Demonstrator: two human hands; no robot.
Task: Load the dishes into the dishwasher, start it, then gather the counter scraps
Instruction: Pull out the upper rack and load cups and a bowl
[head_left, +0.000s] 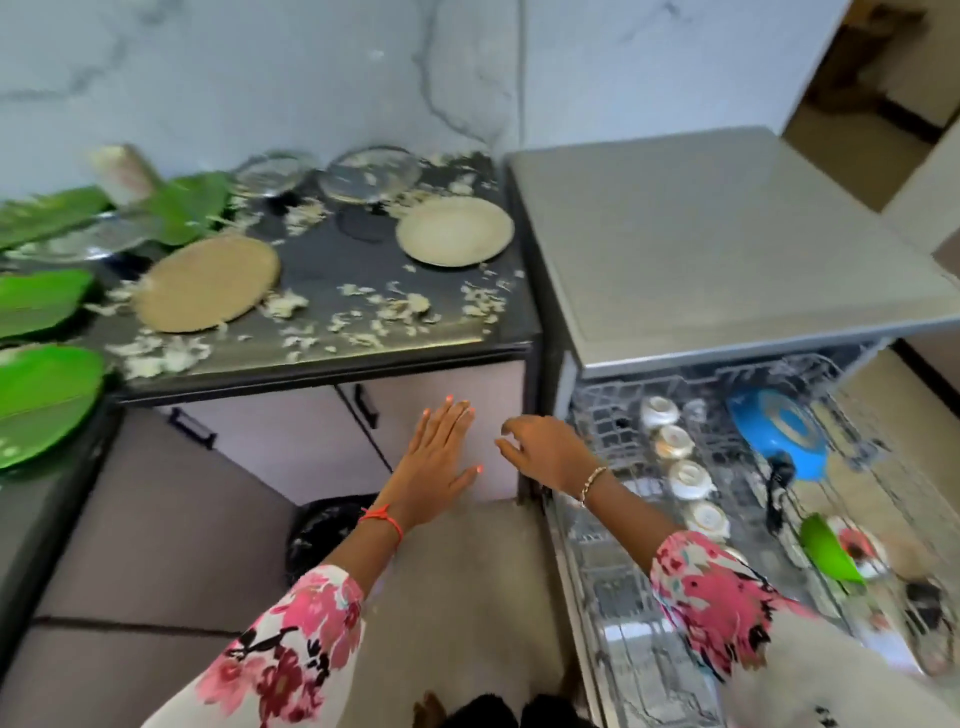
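The dishwasher (727, 249) stands at the right with its rack (613, 415) pulled out. The rack holds several small white bowls (685, 478), a blue plate (779, 431) and a green dish (828, 556). My left hand (441, 462) is flat with straight fingers in front of the cabinet door. My right hand (545, 452) hovers beside the rack's left edge, fingers loosely curled, holding nothing. On the dark counter (322, 291) lie a woven brown plate (205, 283), a beige plate (454, 231), two glass lids (369, 174) and scattered white scraps (395, 312).
Green leaf-shaped plates (47, 395) lie on the counter at the left. A black bin (322, 535) with a dark liner stands on the floor below the cabinet doors (291, 447). A marble wall backs the counter. An open doorway lies at the top right.
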